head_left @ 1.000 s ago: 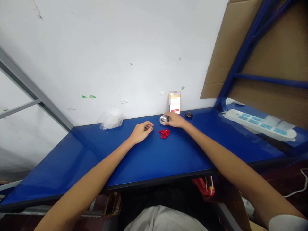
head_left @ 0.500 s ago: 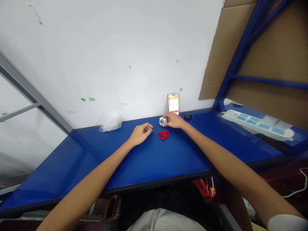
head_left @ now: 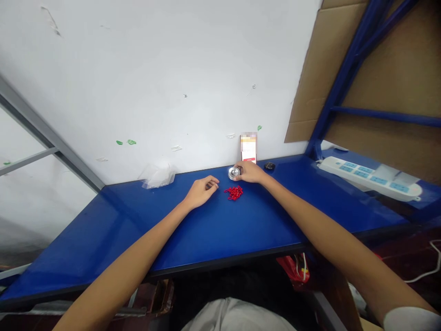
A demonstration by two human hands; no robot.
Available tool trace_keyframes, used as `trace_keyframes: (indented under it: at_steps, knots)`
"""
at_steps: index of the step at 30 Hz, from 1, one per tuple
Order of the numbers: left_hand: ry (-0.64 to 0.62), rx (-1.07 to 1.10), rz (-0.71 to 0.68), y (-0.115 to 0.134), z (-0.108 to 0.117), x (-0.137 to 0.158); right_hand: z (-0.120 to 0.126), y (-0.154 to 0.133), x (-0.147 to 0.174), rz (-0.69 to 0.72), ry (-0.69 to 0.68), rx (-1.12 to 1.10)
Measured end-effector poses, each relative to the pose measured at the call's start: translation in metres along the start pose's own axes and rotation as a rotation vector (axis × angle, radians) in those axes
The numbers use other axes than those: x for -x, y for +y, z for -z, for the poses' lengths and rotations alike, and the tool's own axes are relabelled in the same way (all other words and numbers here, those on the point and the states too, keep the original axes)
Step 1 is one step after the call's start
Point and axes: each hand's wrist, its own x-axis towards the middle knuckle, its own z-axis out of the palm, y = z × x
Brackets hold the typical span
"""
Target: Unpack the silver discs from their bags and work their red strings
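My right hand has its thumb and fingers closed on the side of a small round silver metal dish that stands on the blue table. What the dish holds, if anything, is too small to make out. Just in front of it lies a little heap of red cord loops with tiny shiny bits. To the left of the heap, my left hand rests on the tabletop, fingers loosely bent, thumb apart from them, nothing visible in it.
Against the white wall leans a phone behind my right hand. Right of it sits a small black object. Clear plastic bags lie at the back left. A white power strip is on the right, by a blue metal frame.
The dish and my right hand have shifted only very slightly. My left hand stays where it was, and the red heap is unchanged.
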Motion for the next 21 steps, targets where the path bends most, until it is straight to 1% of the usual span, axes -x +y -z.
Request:
trace_keyframes:
  at_steps: [21]
  knots:
    - [-0.017, -0.006, -0.004, 0.0004, 0.0000, 0.0004, 0.0000, 0.0032, 0.0005, -0.019, 0.017, 0.027]
